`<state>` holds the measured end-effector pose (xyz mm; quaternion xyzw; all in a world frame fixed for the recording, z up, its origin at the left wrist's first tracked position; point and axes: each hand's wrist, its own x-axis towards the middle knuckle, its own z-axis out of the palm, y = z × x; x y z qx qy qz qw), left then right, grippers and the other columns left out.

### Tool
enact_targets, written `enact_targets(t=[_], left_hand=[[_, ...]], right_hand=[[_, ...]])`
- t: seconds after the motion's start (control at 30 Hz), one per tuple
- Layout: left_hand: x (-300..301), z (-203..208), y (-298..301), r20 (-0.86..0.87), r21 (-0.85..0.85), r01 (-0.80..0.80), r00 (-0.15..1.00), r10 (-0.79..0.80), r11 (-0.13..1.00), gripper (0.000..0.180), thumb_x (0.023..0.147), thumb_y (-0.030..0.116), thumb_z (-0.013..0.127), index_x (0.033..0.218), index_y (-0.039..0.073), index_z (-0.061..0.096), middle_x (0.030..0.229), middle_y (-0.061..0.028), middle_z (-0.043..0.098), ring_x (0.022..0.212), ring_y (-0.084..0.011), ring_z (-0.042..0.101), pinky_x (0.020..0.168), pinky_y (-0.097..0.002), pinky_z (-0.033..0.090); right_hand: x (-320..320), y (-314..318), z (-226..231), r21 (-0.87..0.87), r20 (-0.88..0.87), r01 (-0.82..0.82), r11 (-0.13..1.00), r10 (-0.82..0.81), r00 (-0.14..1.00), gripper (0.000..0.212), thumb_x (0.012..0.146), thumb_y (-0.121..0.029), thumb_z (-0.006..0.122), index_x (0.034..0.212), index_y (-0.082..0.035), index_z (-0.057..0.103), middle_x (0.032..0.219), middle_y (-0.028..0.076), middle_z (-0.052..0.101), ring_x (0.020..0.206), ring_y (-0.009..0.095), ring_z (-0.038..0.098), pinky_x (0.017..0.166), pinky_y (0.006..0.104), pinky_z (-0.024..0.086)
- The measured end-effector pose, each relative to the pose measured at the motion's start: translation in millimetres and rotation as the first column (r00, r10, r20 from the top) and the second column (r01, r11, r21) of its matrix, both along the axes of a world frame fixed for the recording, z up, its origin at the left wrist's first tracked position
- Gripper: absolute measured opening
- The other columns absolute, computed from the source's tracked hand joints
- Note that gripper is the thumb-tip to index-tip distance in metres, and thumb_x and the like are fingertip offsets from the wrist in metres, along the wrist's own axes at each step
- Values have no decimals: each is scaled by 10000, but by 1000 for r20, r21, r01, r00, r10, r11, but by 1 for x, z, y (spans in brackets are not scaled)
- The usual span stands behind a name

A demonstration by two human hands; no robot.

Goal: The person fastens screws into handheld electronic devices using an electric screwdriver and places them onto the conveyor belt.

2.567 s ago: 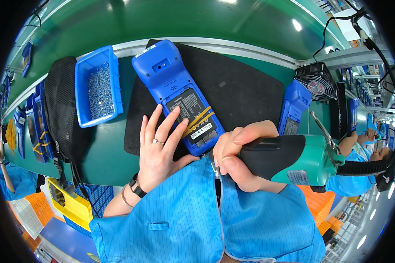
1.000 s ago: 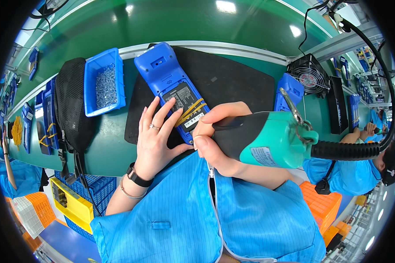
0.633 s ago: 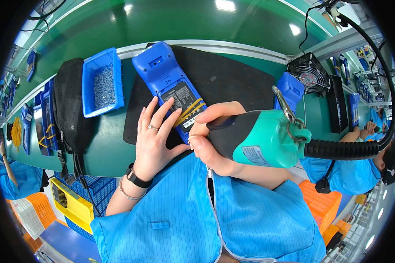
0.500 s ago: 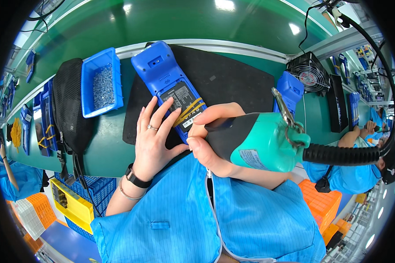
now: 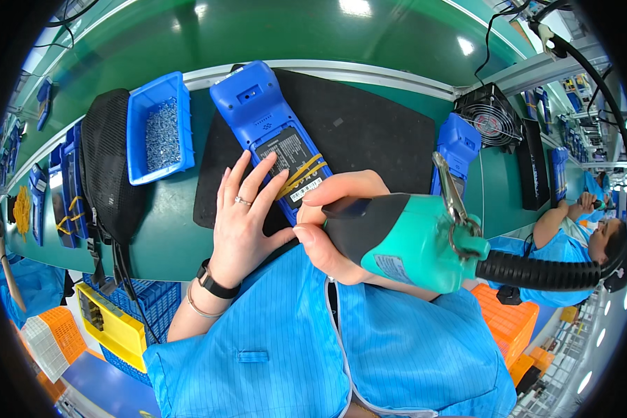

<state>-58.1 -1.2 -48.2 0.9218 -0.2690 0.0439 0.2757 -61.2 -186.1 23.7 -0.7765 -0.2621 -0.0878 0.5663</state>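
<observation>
A blue handheld terminal (image 5: 259, 115) lies tilted on the black mat (image 5: 369, 132), its back side up. A dark battery (image 5: 282, 150) shows in its open bay, and yellow rubber bands (image 5: 305, 174) cross its lower part. My left hand (image 5: 247, 202) rests over the terminal's near left edge with fingers spread, fingertips on the battery. In my right hand (image 5: 331, 240) is a green and black electric screwdriver (image 5: 418, 244), gripped near its front end and pointing left toward the terminal's near end. The fingers hide its tip.
A blue bin of small screws (image 5: 164, 139) and a black mesh bag (image 5: 111, 167) stand at left. Another blue terminal (image 5: 456, 150) and a fan (image 5: 491, 118) are at right. The screwdriver's coiled cable (image 5: 536, 269) runs right. A co-worker (image 5: 578, 244) sits at far right.
The screwdriver's rear end has come slightly nearer my body. My left hand has stayed on the terminal. At far right the co-worker's head has moved into view.
</observation>
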Motion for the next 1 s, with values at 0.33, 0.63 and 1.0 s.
enact_targets(t=[0.33, 0.63, 1.0], left_hand=[[0, 2, 0, -37, 1, -5, 999, 5, 1000, 815, 548, 250, 863, 1295, 114, 565, 1442, -86, 447, 1372, -381, 346, 1091, -576, 292], [1, 4, -2, -35, -4, -5, 999, 5, 1000, 776, 568, 250, 850, 1281, 112, 577, 1438, -83, 455, 1372, -374, 350, 1093, -568, 291], [-1, 4, -1, -13, 3, -6, 1000, 6, 1000, 786, 572, 255, 855, 1293, 121, 570, 1442, -89, 452, 1377, -366, 343, 1094, -565, 293]], right_hand=[[5, 0, -16, 212, -18, -156, 965, 164, 986, 339, 811, 93, 614, 1081, 29, 419, 724, 97, 584, 619, 143, 584, 593, 255, 471], [-4, 7, -24, 392, -56, -108, 914, 141, 988, 321, 789, 151, 608, 1033, 16, 451, 721, 99, 555, 609, 130, 544, 555, 247, 428], [-4, 4, -24, 376, 8, -115, 920, 121, 993, 283, 811, 121, 609, 1026, 12, 461, 770, 102, 583, 645, 126, 579, 609, 240, 473]])
